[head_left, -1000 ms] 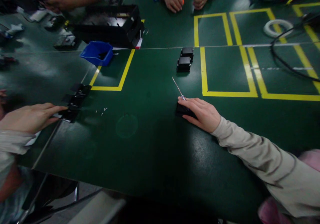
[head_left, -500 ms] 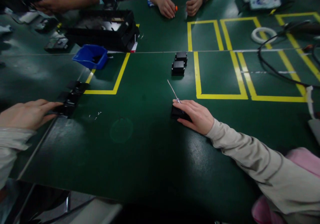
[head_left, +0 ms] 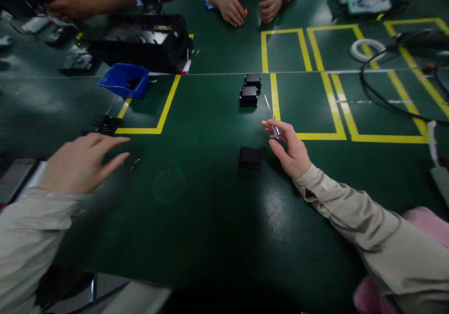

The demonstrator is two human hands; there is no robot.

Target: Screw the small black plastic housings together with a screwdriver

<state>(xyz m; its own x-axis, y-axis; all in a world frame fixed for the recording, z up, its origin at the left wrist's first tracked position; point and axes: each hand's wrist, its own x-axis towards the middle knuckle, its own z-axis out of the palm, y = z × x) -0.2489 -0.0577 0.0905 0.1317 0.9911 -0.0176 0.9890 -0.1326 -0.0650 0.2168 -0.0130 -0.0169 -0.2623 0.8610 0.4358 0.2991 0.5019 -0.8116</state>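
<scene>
My right hand (head_left: 289, 150) holds a small screwdriver (head_left: 276, 130) with a clear handle, its thin shaft pointing up and away. Just left of that hand a black box (head_left: 250, 157) lies on the green table. My left hand (head_left: 86, 162) is open, thumb and fingers apart, above several small screws (head_left: 135, 164) that lie to its right. Beyond it are black parts (head_left: 107, 123), partly covered by the hand. Farther back, two black boxes (head_left: 249, 96) stand one behind the other.
A blue scoop bin (head_left: 128, 82) sits before a black crate (head_left: 140, 47) at the back left. Across the table rest a person's hands (head_left: 233, 12); another person's arm (head_left: 87, 5) is at the upper left. A white ring (head_left: 367, 50) and black cable lie at right.
My right hand has come off the black box and moved up and right with the screwdriver. My left hand has left the row of black parts and moved right.
</scene>
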